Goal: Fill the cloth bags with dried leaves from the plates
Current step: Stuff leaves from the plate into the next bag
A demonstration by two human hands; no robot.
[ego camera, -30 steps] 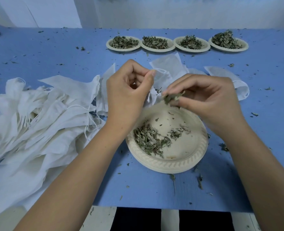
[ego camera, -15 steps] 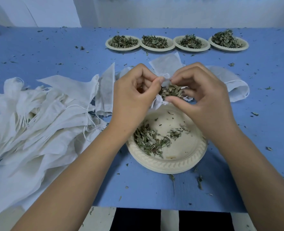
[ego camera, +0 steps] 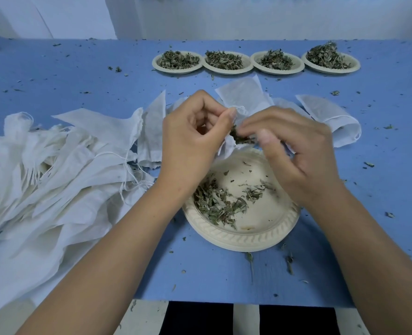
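Note:
My left hand [ego camera: 195, 136] pinches the mouth of a small white cloth bag [ego camera: 226, 147] above the far rim of a cream plate [ego camera: 248, 240]. My right hand [ego camera: 294, 151] pinches a clump of dried leaves [ego camera: 242, 139] right at the bag's mouth; the hand is motion-blurred. A thin layer of dried leaves [ego camera: 217, 204] lies on the left part of the plate. Most of the held bag is hidden behind my hands.
A heap of empty white cloth bags [ego camera: 55, 180] covers the left of the blue table [ego camera: 224, 274]. More bags [ego camera: 330, 119] lie behind my hands. Several plates heaped with leaves [ego camera: 226, 61] line the far side. Leaf crumbs are scattered around.
My right hand carried a pinch of leaves up from the plate to the bag's mouth and now pushes it in. My left hand kept holding the bag, shifting slightly.

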